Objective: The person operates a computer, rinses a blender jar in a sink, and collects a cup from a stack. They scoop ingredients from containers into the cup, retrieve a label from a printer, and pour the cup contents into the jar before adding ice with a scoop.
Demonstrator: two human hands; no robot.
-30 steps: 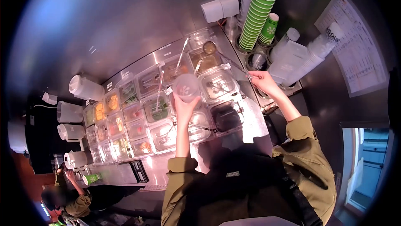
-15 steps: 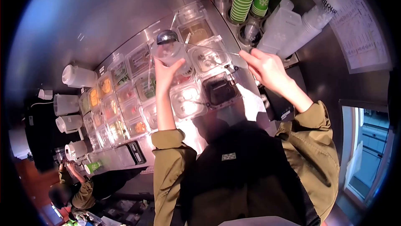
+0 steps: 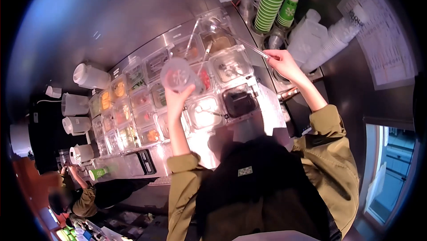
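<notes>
Far left: four pale pitchers (image 3: pixel 92 76), one green cup (image 3: pixel 101 172). Then, above containers (image 3: pixel 230 68), clasped by curled fingers of the left hand (image 3: pixel 179 98): one clear cup (image 3: pixel 177 71), white flower-like logo (image 3: pixel 179 78). Next, clamped in fingers of the right hand (image 3: pixel 284 66): one ladle (image 3: pixel 242 42). Rightmost: one sheet (image 3: pixel 380 36), print unreadable.

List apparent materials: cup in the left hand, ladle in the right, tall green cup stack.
Cup: likely plastic, frosted finish; it is translucent, with a pale print.
Ladle: looks like polished metal; bright glints run along the thin, straight handle.
Green cup stack: perhaps coated paper, with opaque, evenly coloured walls and pale rims; plastic can't be ruled out.
</notes>
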